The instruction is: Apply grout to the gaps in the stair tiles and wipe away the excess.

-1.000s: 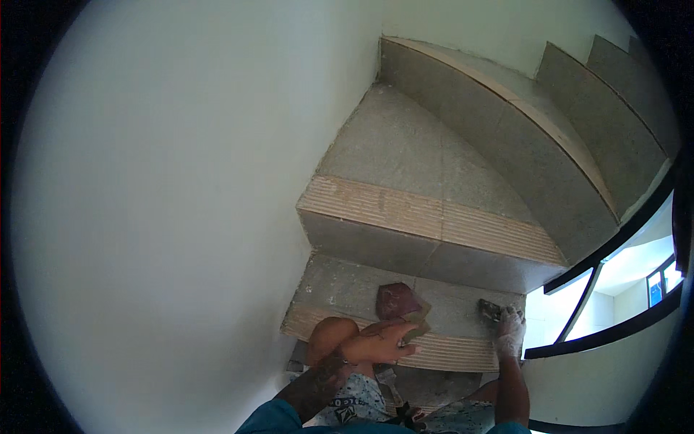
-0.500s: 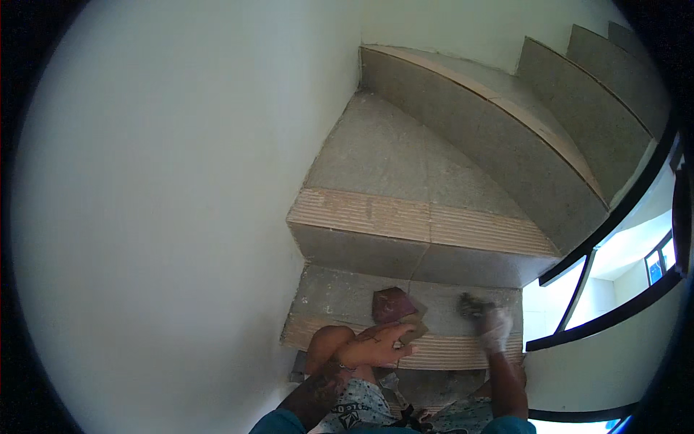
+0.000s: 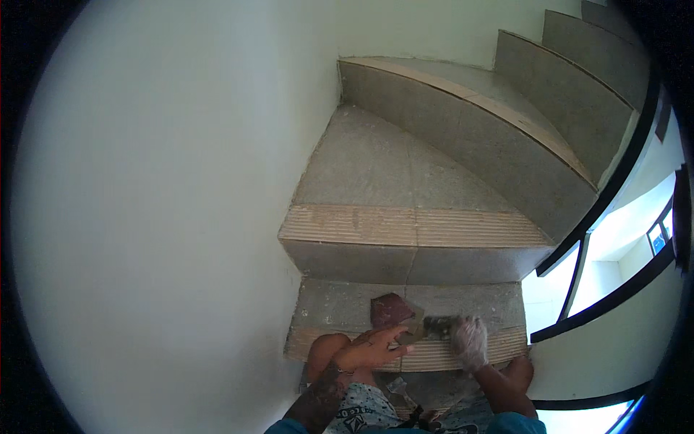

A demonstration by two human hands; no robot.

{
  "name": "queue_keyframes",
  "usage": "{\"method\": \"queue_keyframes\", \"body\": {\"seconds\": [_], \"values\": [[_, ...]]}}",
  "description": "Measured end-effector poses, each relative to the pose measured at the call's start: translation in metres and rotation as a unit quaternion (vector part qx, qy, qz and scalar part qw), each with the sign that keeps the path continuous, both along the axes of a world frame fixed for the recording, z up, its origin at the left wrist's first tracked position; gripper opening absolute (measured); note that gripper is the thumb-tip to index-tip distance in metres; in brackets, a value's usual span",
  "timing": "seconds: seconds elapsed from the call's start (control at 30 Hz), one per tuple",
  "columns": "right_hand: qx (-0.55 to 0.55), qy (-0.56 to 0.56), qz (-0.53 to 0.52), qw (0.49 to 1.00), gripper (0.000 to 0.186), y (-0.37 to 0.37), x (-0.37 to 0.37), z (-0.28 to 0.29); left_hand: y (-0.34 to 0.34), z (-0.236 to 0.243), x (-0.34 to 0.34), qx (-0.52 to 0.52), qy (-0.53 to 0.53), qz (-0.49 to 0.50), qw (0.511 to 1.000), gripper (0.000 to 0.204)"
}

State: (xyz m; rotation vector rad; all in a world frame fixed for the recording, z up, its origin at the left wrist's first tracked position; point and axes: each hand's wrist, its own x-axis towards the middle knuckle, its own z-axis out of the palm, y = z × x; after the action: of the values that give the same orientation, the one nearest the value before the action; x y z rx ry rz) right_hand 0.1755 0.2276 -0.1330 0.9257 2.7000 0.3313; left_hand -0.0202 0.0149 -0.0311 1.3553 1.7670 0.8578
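My left hand [image 3: 372, 349] reaches over the front of the near step, thumb apart from the fingers. Its fingertips lie along the edge of a creased maroon and grey-brown sheet [image 3: 392, 310], whose lower corner sits between thumb and fingers. In a thin whitish translucent glove, my right hand [image 3: 471, 343] is closed round one end of a dark, mottled, flattish piece [image 3: 438, 327]; its exact kind is not clear. The piece is low over the step, its free end close beside the sheet. Whether the two touch cannot be made out.
Grey stair treads [image 3: 412, 173] with ribbed beige front strips [image 3: 347, 226] climb and curve right. A plain pale wall [image 3: 159, 217] borders the left. Along the right runs a black railing [image 3: 614, 311], with a drop and bright openings beyond it. My bent knees frame the near step.
My right hand has swung left across the step with the dark piece, bringing it beside the sheet. My left hand stays almost in place. The whole view has shifted slightly.
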Motion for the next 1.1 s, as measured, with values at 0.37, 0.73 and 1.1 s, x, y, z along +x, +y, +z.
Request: {"method": "queue_keyframes", "body": {"seconds": [0.37,0.73,1.1], "values": [[0.093,0.152,-0.131,0.975,0.012,0.042,0.015,-0.028,0.013,0.002,0.004,-0.003,-0.082,0.002,0.997,0.060],[0.074,0.016,-0.136,0.988,0.018,0.066,0.031,0.037,-0.002,0.004,0.003,0.005,-0.006,0.004,1.000,0.060],[0.357,0.344,0.040,0.868,0.015,0.020,0.068,-0.003,0.005,0.016,0.003,-0.028,-0.051,-0.020,0.998,0.055]]}}
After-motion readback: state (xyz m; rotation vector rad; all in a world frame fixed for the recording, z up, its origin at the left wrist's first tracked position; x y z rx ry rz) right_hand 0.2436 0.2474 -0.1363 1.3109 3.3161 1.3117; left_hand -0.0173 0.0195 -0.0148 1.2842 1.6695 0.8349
